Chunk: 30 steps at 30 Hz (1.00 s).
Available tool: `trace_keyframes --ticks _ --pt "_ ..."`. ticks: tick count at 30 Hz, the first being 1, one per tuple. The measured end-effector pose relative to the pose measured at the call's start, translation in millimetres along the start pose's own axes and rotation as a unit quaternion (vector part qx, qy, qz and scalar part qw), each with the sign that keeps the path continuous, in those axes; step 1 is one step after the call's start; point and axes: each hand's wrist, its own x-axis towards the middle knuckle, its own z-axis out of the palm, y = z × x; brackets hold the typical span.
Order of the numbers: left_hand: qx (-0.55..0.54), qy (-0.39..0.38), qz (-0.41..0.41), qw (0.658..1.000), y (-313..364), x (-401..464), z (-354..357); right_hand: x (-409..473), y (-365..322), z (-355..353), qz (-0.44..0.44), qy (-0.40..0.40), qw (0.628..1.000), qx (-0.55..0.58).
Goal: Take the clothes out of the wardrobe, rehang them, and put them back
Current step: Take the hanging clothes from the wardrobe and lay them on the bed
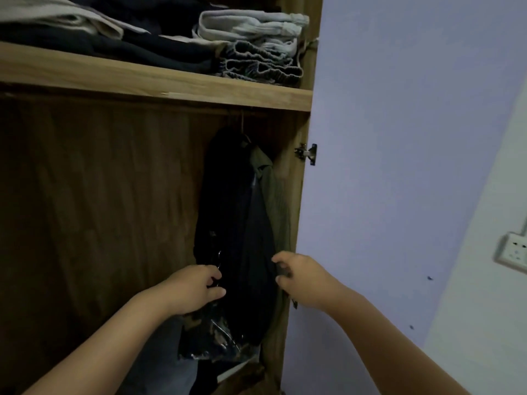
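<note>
Domestic bedroom. Indicators: wooden wardrobe (299, 195) with folded clothes (251, 44) on the shelf (171, 84) well above the fingers (216, 276), hung garments (242, 212) just beyond them, painted wall (399, 138), and socket (513, 252) to the right.

Both the left hand (194, 289) and right hand (299, 276) grip the dark hanging clothes (242, 223), apparently by their edges.
</note>
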Motion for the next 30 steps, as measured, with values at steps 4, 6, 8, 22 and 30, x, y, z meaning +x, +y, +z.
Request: trace_keyframes --ticks 4,6,8,22,30 --pt "-0.013 0.035 -0.005 0.999 -7 38 -20 58 4 -16 -0.04 0.035 0.998 0.041" --pt "-0.021 0.053 -0.004 0.998 -10 57 -31 88 7 -25 -0.058 0.055 0.994 0.069" --pt "-0.037 0.079 -0.005 0.996 -14 75 -42 120 8 -35 -0.069 0.076 0.988 0.114" --pt "-0.151 0.136 0.081 0.976 -84 197 -88 290 -4 -37 -0.067 0.154 0.931 0.324" --pt "-0.169 0.159 0.161 0.959 -121 255 -132 345 -28 -30 0.011 0.095 0.871 0.482"
